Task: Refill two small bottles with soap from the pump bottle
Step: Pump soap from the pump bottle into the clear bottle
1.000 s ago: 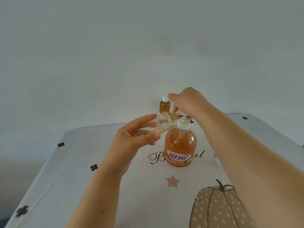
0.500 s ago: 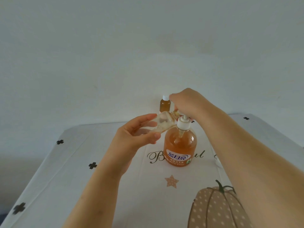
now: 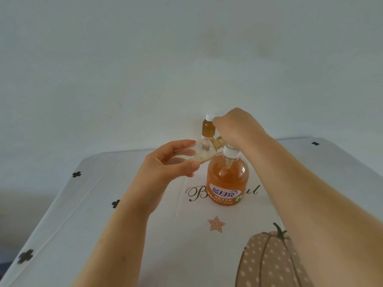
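An orange pump bottle (image 3: 227, 181) of soap stands mid-table. My right hand (image 3: 236, 127) covers its pump head from above. My left hand (image 3: 167, 164) holds a small clear bottle (image 3: 204, 152) tilted on its side, its mouth against the pump spout; the bottle looks almost empty, with a little amber soap at the neck. Behind them, by the wall, stands a second small bottle (image 3: 208, 127), full of amber soap and closed with a white cap.
The table (image 3: 103, 224) wears a white cloth with black clover marks, script lettering, a star and a dotted pumpkin print (image 3: 267, 259) at the front right. A plain wall stands just behind the table's far edge.
Both hands and the bottles stay almost where they were; the pump head sits pressed low under my right hand throughout. The view has shifted only slightly.
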Demonstrator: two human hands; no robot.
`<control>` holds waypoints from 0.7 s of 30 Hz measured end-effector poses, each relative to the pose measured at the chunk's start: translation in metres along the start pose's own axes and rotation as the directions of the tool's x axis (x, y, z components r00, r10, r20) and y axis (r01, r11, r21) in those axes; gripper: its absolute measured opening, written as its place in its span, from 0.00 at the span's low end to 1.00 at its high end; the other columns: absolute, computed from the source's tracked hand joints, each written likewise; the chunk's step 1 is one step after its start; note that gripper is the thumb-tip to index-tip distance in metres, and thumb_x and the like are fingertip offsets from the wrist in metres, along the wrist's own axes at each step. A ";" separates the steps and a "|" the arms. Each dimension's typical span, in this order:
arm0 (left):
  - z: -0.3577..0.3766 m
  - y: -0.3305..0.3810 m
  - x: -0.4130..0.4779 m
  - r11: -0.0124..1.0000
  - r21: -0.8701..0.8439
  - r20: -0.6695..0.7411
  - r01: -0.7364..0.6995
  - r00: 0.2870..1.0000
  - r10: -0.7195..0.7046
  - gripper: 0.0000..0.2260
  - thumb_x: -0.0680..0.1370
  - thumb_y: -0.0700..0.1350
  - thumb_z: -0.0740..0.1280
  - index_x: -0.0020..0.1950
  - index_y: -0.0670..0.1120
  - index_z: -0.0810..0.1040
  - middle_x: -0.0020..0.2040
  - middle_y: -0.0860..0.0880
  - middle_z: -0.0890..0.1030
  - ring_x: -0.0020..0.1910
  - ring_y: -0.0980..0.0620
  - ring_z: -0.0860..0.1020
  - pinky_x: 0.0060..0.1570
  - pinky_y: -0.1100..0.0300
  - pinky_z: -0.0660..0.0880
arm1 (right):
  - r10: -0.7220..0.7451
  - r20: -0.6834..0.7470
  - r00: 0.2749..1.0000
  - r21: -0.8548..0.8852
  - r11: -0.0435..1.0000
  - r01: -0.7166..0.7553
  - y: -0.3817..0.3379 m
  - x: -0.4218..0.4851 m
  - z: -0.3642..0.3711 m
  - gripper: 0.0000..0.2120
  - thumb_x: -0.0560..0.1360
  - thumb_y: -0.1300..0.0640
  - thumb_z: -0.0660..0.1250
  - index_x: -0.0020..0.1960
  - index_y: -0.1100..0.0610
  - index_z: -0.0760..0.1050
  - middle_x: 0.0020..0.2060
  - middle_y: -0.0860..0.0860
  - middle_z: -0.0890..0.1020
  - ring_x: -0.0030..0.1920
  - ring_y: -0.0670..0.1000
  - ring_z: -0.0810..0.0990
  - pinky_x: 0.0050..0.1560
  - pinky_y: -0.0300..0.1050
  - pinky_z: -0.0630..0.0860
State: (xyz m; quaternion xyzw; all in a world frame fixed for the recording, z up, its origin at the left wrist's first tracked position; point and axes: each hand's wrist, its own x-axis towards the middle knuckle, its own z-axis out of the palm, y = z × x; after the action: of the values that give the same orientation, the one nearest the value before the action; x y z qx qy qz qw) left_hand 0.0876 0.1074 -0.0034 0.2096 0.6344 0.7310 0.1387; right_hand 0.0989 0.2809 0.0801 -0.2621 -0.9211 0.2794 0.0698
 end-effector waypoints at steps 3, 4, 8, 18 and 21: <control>0.000 0.002 -0.001 1.000 -0.011 0.010 0.009 1.000 -0.009 0.23 0.61 0.46 0.78 0.55 0.52 0.84 0.52 0.49 0.84 0.44 0.49 0.82 0.54 0.50 0.76 | 0.032 0.008 0.999 -0.006 0.999 -0.032 -0.002 0.003 -0.002 0.12 0.78 0.57 0.60 0.36 0.57 0.67 0.31 0.52 0.71 0.31 0.51 0.69 0.34 0.44 0.64; -0.001 0.003 -0.001 1.000 -0.012 0.018 0.010 1.000 -0.010 0.23 0.61 0.46 0.78 0.56 0.51 0.84 0.52 0.48 0.84 0.44 0.49 0.82 0.53 0.51 0.76 | 0.043 0.008 0.999 -0.010 0.999 -0.043 -0.004 0.001 -0.003 0.12 0.78 0.57 0.60 0.36 0.58 0.68 0.31 0.52 0.71 0.31 0.51 0.69 0.34 0.44 0.64; -0.002 0.013 0.001 0.999 -0.031 0.049 0.009 0.999 -0.008 0.23 0.61 0.47 0.78 0.55 0.50 0.84 0.53 0.47 0.83 0.43 0.48 0.82 0.49 0.56 0.77 | 0.054 0.020 0.998 -0.026 0.998 -0.054 -0.010 0.001 -0.011 0.13 0.79 0.56 0.60 0.37 0.58 0.70 0.31 0.53 0.74 0.31 0.53 0.72 0.38 0.44 0.69; -0.004 0.011 0.000 0.999 0.038 0.061 -0.022 0.998 0.020 0.24 0.62 0.42 0.81 0.56 0.56 0.84 0.51 0.51 0.84 0.46 0.50 0.82 0.53 0.59 0.77 | 0.045 0.034 0.998 -0.063 0.997 -0.043 -0.009 0.000 -0.011 0.12 0.78 0.57 0.59 0.37 0.59 0.71 0.33 0.54 0.76 0.35 0.55 0.75 0.43 0.46 0.72; -0.001 0.009 -0.002 0.995 0.100 0.038 -0.017 0.999 0.013 0.25 0.64 0.40 0.80 0.59 0.56 0.82 0.52 0.50 0.84 0.50 0.49 0.83 0.52 0.57 0.79 | 0.039 0.048 0.998 -0.046 0.998 -0.036 -0.009 0.002 -0.011 0.12 0.78 0.57 0.58 0.37 0.59 0.71 0.33 0.54 0.76 0.34 0.55 0.75 0.44 0.47 0.73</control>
State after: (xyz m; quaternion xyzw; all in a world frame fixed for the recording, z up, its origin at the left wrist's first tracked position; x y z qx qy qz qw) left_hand 0.0893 0.1046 0.0048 0.2347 0.6659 0.6953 0.1346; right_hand 0.0965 0.2805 0.0939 -0.2740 -0.9235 0.2660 0.0362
